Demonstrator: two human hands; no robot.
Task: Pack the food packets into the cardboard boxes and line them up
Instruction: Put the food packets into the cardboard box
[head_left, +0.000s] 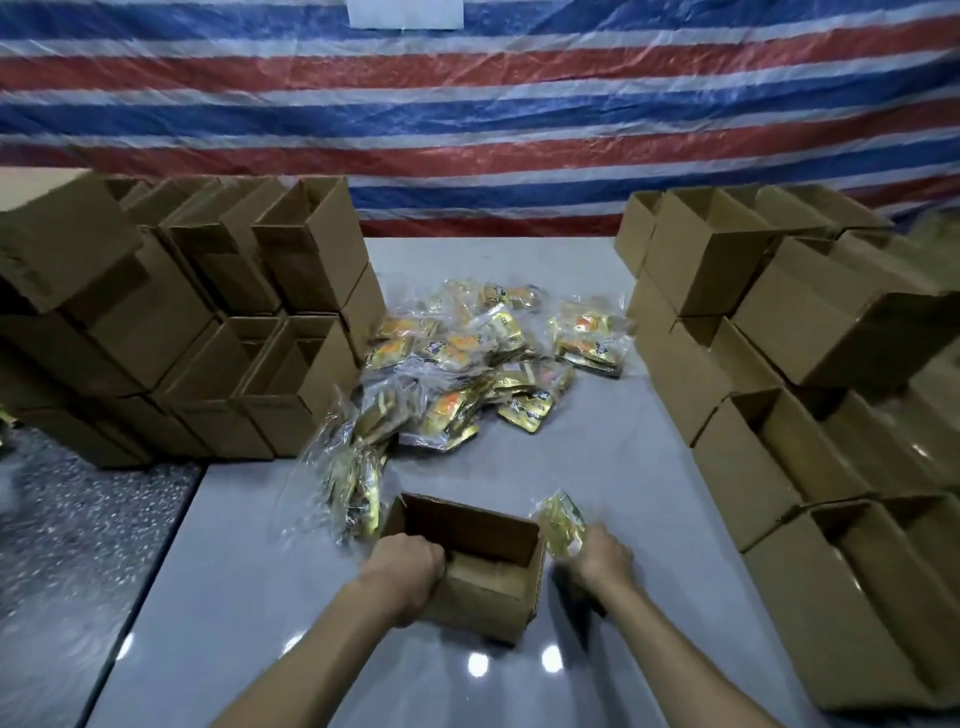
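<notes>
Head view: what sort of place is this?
Probably a makeshift packing workshop: stacked open boxes both sides, a pile of packets on the table, a striped tarp behind. Left hand grips a box, right hand a packet.

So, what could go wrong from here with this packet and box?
The right hand holds the packet beside the open box, not over it, so the packet may catch on the right wall. Only the left hand grips the box, at its left wall; a push might slide it on the glossy table into the wrapped packets lying by its far corner.
</notes>
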